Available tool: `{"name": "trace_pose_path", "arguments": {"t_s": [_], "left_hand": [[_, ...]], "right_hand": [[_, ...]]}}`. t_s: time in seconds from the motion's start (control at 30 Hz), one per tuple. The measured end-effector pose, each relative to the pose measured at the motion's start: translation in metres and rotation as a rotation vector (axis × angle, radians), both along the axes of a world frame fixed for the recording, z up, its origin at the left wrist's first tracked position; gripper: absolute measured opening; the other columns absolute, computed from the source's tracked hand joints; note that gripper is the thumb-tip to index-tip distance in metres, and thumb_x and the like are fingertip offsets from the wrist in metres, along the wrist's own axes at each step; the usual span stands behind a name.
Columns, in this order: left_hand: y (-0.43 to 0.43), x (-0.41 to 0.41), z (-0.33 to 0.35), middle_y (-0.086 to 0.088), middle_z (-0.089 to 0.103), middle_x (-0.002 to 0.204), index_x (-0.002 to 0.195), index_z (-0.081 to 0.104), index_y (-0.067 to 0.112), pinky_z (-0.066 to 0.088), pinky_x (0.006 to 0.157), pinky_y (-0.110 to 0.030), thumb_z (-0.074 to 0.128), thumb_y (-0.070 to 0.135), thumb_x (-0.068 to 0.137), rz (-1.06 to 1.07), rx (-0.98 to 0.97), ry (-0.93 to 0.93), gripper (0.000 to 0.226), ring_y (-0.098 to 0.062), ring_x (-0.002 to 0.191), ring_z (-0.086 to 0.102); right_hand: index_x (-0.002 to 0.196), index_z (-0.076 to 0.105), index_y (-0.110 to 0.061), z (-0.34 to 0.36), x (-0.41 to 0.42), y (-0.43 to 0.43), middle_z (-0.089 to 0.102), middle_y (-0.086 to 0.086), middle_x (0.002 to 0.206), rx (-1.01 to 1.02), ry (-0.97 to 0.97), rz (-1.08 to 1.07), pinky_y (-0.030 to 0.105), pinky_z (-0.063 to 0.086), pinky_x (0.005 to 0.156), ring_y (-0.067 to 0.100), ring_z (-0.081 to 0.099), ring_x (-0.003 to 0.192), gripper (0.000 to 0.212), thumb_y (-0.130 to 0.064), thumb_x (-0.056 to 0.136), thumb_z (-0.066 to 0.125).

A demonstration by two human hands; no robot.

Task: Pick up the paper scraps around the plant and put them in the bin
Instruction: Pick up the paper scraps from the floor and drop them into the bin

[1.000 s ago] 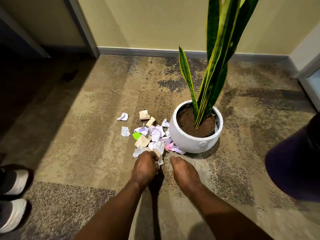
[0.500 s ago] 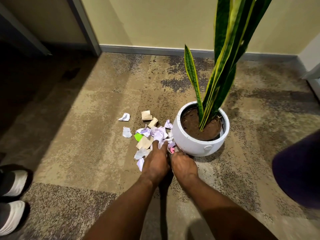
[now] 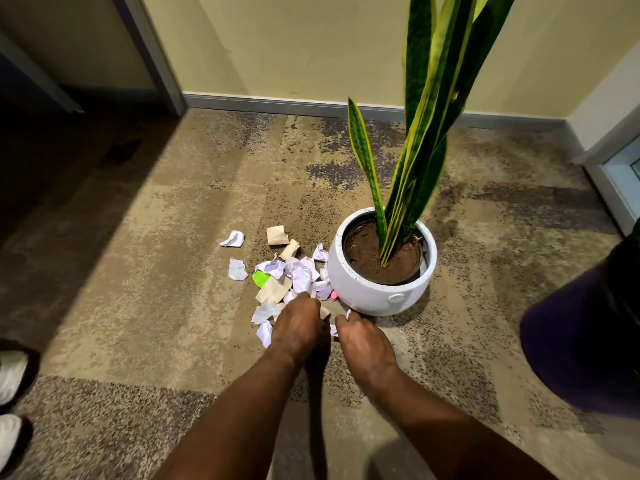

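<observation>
Though light, soft and easy to squash, quick to slip away (so many bits!). Scoop paper scraps (image 3: 298, 275) from the pile's edges. Lying on carpet (image 3: 173, 271) at nine o'clock from the white pot (image 3: 377, 292). Right hand (image 3: 367, 344) pinching one; left hand (image 3: 298, 327) over the pile, grip hidden, cannot tell.
</observation>
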State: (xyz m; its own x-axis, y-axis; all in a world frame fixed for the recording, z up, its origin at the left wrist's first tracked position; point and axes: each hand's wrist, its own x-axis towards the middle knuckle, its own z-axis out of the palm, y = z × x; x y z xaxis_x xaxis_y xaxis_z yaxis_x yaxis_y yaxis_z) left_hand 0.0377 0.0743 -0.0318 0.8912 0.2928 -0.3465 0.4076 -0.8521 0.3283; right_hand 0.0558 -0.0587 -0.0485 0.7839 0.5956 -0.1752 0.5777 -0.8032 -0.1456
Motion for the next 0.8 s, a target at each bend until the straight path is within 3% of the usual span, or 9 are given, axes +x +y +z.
{"name": "trace_pose_path", "arguments": {"t_s": [0.17, 0.27, 0.37, 0.43, 0.47, 0.5, 0.6, 0.73, 0.8], "left_hand": [[0.001, 0.0, 0.017, -0.012, 0.06, 0.07, 0.072, 0.066, 0.008, 0.041, 0.055, -0.032, 0.058, 0.005, 0.076, 0.106, -0.116, -0.021, 0.009, -0.027, 0.065, 0.059], [0.001, -0.001, 0.034, -0.007, 0.061, 0.065, 0.063, 0.063, 0.008, 0.051, 0.059, -0.039, 0.054, 0.002, 0.072, 0.142, -0.2, -0.041, 0.014, -0.029, 0.062, 0.059], [-0.002, -0.002, 0.056, -0.01, 0.07, 0.075, 0.079, 0.076, 0.009, 0.053, 0.064, -0.035, 0.059, -0.001, 0.073, 0.13, -0.251, -0.082, 0.021, -0.023, 0.069, 0.065], [-0.008, -0.001, 0.073, -0.004, 0.074, 0.079, 0.078, 0.077, 0.012, 0.042, 0.06, -0.026, 0.062, -0.001, 0.07, 0.14, -0.294, -0.113, 0.022, -0.023, 0.062, 0.054], [-0.012, 0.0, 0.082, -0.002, 0.073, 0.079, 0.073, 0.076, 0.013, 0.039, 0.058, -0.027, 0.062, 0.0, 0.069, 0.143, -0.313, -0.12, 0.02, -0.004, 0.073, 0.044], [-0.016, 0.002, 0.091, -0.006, 0.075, 0.08, 0.072, 0.076, 0.009, 0.038, 0.057, -0.029, 0.063, 0.001, 0.07, 0.145, -0.319, -0.118, 0.015, -0.014, 0.074, 0.063], [-0.032, 0.007, 0.121, -0.02, 0.072, 0.08, 0.076, 0.075, -0.001, 0.04, 0.06, -0.031, 0.065, 0.006, 0.076, 0.124, -0.338, -0.143, 0.012, -0.027, 0.074, 0.065], [-0.061, 0.013, 0.159, -0.014, 0.075, 0.078, 0.078, 0.078, 0.005, 0.055, 0.074, -0.033, 0.067, 0.002, 0.076, 0.152, -0.484, -0.212, 0.011, -0.025, 0.077, 0.069], [-0.077, 0.017, 0.181, -0.011, 0.075, 0.075, 0.076, 0.078, 0.006, 0.059, 0.076, -0.035, 0.07, 0.001, 0.076, 0.133, -0.548, -0.224, 0.009, -0.024, 0.078, 0.072]], "right_hand": [[0.106, 0.059, -0.018, 0.016, -0.003, -0.01, 0.065, 0.008, 0.094, 0.072, 0.025, -0.062, 0.032, 0.053, 0.064, 0.023, 0.068, 0.08, 0.026, 0.0, 0.088, 0.054], [0.108, 0.06, -0.017, 0.03, 0.0, -0.02, 0.067, 0.008, 0.094, 0.155, 0.05, -0.083, 0.034, 0.053, 0.065, 0.024, 0.068, 0.079, 0.026, -0.001, 0.09, 0.049], [0.103, 0.063, -0.013, 0.048, 0.004, -0.033, 0.068, 0.01, 0.09, 0.267, 0.122, -0.161, 0.032, 0.047, 0.062, 0.024, 0.066, 0.078, 0.023, -0.001, 0.09, 0.048], [0.095, 0.066, -0.009, 0.065, 0.008, -0.043, 0.069, 0.013, 0.088, 0.337, 0.164, -0.25, 0.032, 0.05, 0.065, 0.027, 0.067, 0.08, 0.019, -0.003, 0.09, 0.049], [0.092, 0.068, -0.009, 0.074, 0.01, -0.047, 0.07, 0.012, 0.086, 0.371, 0.169, -0.297, 0.03, 0.05, 0.066, 0.027, 0.067, 0.079, 0.018, -0.004, 0.089, 0.05], [0.09, 0.07, -0.01, 0.082, 0.012, -0.051, 0.071, 0.011, 0.086, 0.398, 0.165, -0.336, 0.026, 0.048, 0.065, 0.025, 0.068, 0.078, 0.018, -0.005, 0.088, 0.052], [0.095, 0.074, -0.016, 0.113, 0.017, -0.066, 0.072, 0.006, 0.089, 0.434, 0.144, -0.411, 0.019, 0.041, 0.062, 0.019, 0.062, 0.074, 0.015, -0.012, 0.087, 0.061], [0.096, 0.074, -0.021, 0.156, 0.026, -0.102, 0.071, -0.003, 0.086, 0.522, 0.115, -0.438, 0.005, 0.035, 0.049, 0.007, 0.058, 0.066, 0.016, -0.014, 0.089, 0.062], [0.087, 0.074, -0.023, 0.184, 0.029, -0.128, 0.069, -0.007, 0.074, 0.564, 0.098, -0.484, 0.013, 0.04, 0.049, 0.006, 0.06, 0.063, 0.016, -0.013, 0.088, 0.061]]}}
